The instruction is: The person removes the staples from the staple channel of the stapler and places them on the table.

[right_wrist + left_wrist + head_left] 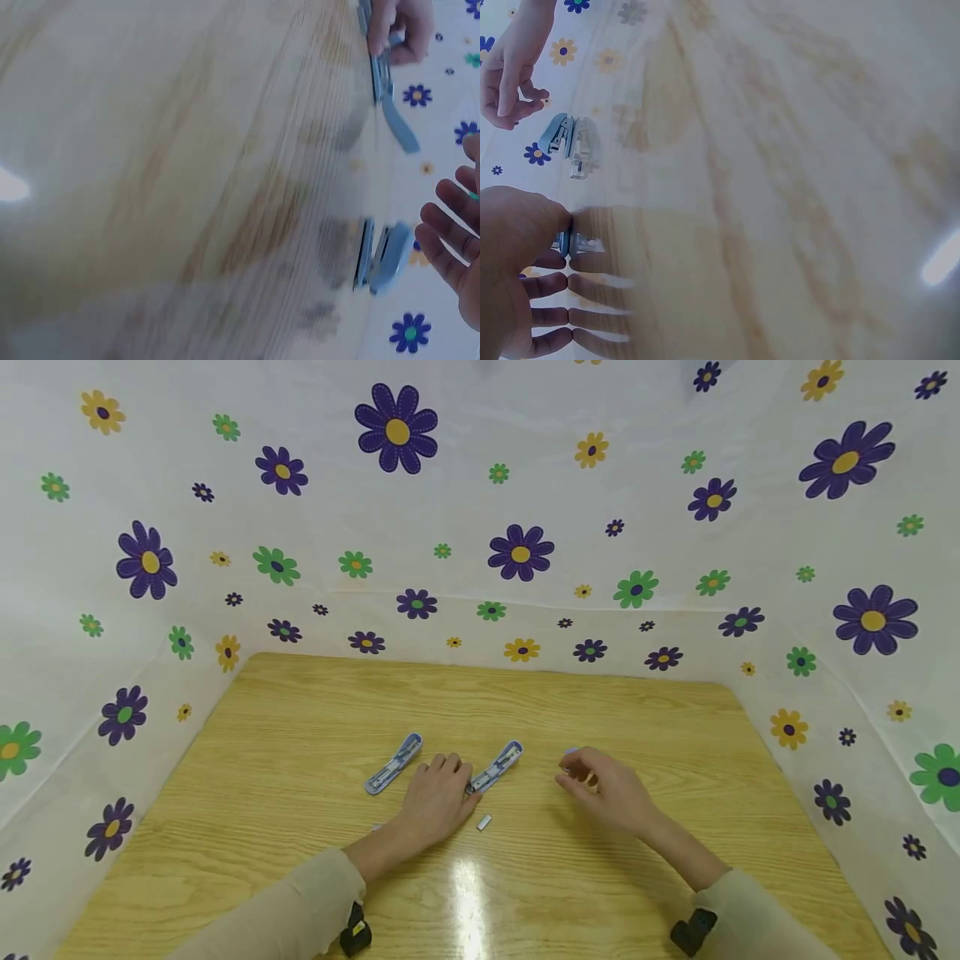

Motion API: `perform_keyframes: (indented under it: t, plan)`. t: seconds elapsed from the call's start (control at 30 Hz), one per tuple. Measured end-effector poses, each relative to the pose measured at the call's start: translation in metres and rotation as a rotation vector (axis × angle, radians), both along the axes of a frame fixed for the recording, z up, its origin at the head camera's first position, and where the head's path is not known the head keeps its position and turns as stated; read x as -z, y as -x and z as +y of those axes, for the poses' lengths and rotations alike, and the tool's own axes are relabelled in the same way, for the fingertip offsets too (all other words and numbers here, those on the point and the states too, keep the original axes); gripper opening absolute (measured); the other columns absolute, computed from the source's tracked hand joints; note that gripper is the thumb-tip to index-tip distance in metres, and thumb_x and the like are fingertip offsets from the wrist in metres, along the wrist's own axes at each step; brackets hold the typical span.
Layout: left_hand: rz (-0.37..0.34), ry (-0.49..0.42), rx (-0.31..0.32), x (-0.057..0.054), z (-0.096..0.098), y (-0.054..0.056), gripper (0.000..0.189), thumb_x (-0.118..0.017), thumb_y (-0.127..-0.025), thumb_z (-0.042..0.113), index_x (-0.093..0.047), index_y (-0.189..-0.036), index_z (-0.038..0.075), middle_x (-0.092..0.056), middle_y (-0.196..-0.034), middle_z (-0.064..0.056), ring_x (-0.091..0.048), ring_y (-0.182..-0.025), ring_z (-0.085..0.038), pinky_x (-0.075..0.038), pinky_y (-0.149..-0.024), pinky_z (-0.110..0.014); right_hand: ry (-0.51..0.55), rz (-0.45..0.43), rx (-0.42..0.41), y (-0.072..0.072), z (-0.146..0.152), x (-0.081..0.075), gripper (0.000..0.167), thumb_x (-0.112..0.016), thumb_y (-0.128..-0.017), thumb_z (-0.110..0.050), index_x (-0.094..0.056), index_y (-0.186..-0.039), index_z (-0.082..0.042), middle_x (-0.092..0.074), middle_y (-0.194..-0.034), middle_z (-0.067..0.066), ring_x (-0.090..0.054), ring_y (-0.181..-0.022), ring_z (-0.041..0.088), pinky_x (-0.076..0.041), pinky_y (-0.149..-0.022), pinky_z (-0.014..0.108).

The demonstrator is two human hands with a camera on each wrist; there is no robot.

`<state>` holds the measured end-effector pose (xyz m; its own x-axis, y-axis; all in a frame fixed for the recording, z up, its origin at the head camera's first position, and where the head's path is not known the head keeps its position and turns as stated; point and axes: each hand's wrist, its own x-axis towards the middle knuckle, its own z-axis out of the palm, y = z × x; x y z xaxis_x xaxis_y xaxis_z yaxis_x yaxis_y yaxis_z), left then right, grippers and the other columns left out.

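Two light-blue staplers lie unfolded on the table in the head view, a left stapler (393, 764) and a middle stapler (498, 767). My left hand (442, 795), palm down, holds the near end of the middle stapler between thumb and fingers; the hand covers that end. From the right wrist view, the middle stapler (399, 124) stretches out from under the left hand. My right hand (611, 789) is raised over the table with loosely bent fingers and holds nothing. Close to it stands a third stapler (390, 259), its upper arm slightly lifted; in the head view the right hand mostly hides it.
A small silver strip of staples (484, 822) lies just right of the left hand. Another small pale piece (377, 827) shows partly behind the left wrist. White flowered cloth (480, 510) walls in the wooden table (615, 718) at the back and both sides.
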<state>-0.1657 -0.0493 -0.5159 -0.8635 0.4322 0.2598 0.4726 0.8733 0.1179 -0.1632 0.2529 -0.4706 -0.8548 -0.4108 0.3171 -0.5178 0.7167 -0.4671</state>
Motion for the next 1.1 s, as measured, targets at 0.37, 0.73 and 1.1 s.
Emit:
perform_keyframes:
  t: [0.37,0.73,1.1]
  plan:
    - [-0.030,-0.054,0.000,0.003,-0.001,0.000,0.032,-0.073,-0.098,0.046,-0.065,-0.101,0.015,-0.067,-0.107,-0.006,-0.064,-0.099,-0.028,-0.053,-0.079,-0.043,-0.270,0.318,-0.038,0.027,0.046,0.013,0.033,-0.088,-0.084,-0.021,-0.073,-0.109,-0.006,-0.071,-0.096,0.008,-0.070,-0.083,0.022,-0.058,-0.065,0.036]
    - [0.016,-0.070,0.008,0.007,-0.003,0.000,0.032,-0.075,-0.097,0.045,-0.065,-0.098,0.015,-0.066,-0.102,-0.005,-0.063,-0.094,-0.025,-0.051,-0.076,-0.040,-0.426,0.225,-0.026,0.045,0.055,0.014,0.045,-0.083,-0.090,-0.037,-0.071,-0.121,-0.007,-0.071,-0.107,0.007,-0.070,-0.096,0.023,-0.061,-0.080,0.041]
    - [-0.039,-0.190,0.006,0.000,-0.003,-0.006,0.032,-0.076,-0.097,0.040,-0.066,-0.106,0.011,-0.063,-0.104,-0.005,-0.063,-0.094,-0.023,-0.055,-0.083,-0.040,-0.472,0.150,-0.037,0.049,0.053,0.016,0.035,-0.081,-0.093,-0.033,-0.072,-0.116,-0.008,-0.071,-0.103,0.005,-0.067,-0.090,0.019,-0.059,-0.076,0.039]
